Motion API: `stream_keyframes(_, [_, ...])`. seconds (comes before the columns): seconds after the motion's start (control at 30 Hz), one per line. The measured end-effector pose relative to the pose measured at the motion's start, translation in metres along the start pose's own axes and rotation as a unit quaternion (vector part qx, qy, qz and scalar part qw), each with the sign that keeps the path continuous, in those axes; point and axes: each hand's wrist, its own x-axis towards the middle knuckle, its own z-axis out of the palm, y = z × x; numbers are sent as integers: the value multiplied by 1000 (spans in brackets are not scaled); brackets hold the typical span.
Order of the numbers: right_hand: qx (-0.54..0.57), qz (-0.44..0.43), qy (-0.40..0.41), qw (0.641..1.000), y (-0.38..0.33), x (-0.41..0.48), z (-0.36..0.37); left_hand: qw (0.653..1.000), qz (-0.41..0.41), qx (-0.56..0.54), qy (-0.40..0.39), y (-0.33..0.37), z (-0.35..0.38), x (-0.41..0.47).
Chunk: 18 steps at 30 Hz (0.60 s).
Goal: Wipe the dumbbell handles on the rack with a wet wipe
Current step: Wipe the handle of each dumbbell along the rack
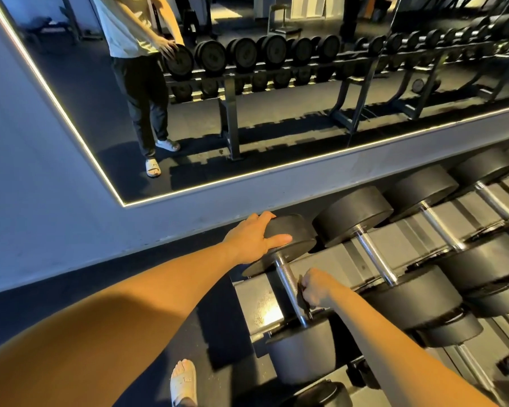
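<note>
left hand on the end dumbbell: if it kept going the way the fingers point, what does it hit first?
The left hand lies on the far head of the end dumbbell, fingers pointing right along the rack. Going straight on, it would probably meet the far head of the next dumbbell first, though depth is unclear.

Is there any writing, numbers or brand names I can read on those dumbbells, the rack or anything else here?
None can be read.
Sandal: a small mark on the strap, too blurred to read.
Dumbbell end plates reflected in the mirror: faint markings, too small to read.
Dumbbell heads on the rack, such as the one under the left hand: no visible numbers.
Rack: no label visible.
</note>
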Motion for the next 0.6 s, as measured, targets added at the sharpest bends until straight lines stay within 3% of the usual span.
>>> stream_keyframes(0.17, [-190,-39,-30,980,-5,-13,-4,1000,6,-5,4,0,1,1])
stream_keyframes(0.23, [-182,-63,37,981,-17,-12,-10,1000,6,-4,7,0,1,1])
stream_keyframes(0.33, [-62,-68,156,984,-31,-7,-12,1000,5,-2,7,0,2,2])
stream_keyframes(0.43, [49,-61,130,988,-33,-5,0,1000,7,0,7,-2,2,2])
stream_keyframes(0.6, [-64,-34,86,994,-18,-18,19,1000,12,-10,9,-3,3,3])
